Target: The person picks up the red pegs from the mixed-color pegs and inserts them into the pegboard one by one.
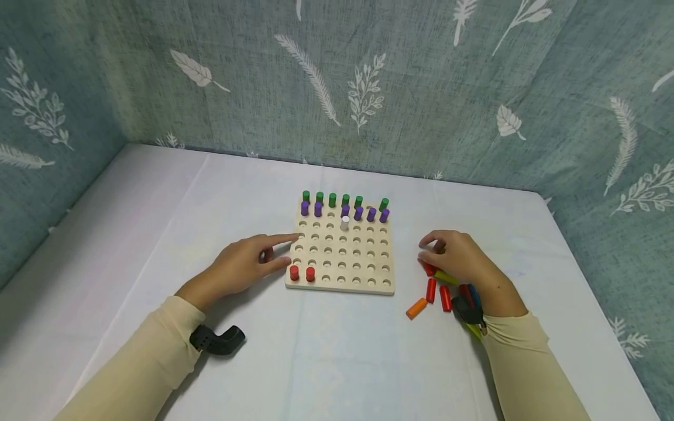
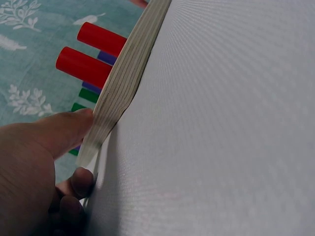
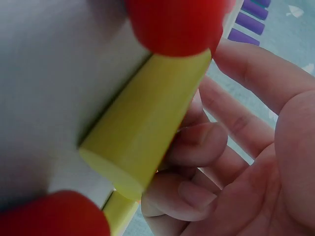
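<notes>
A square wooden pegboard (image 1: 341,285) lies on the table with rows of round holes. My left hand (image 1: 243,264) rests at its left edge, index finger straight and thumb touching the board's side (image 2: 123,83). Two red pegs (image 1: 294,272) stand in the front row's left holes, and a white peg (image 1: 344,223) stands farther back. My right hand (image 1: 458,254) hovers low over loose pegs on the right. Its thumb and index finger are bent and apart, with no peg visible between the tips. Below the thumb lies a red peg (image 1: 429,269), beside a yellow peg (image 3: 142,123).
Several green pegs (image 1: 332,200) stand in the back row, with purple pegs (image 1: 345,211) in front of them. More loose red pegs (image 1: 445,299), an orange peg (image 1: 416,309) and a blue peg (image 1: 475,295) lie near my right wrist. Behind the table hangs a leaf-patterned cloth (image 1: 337,88).
</notes>
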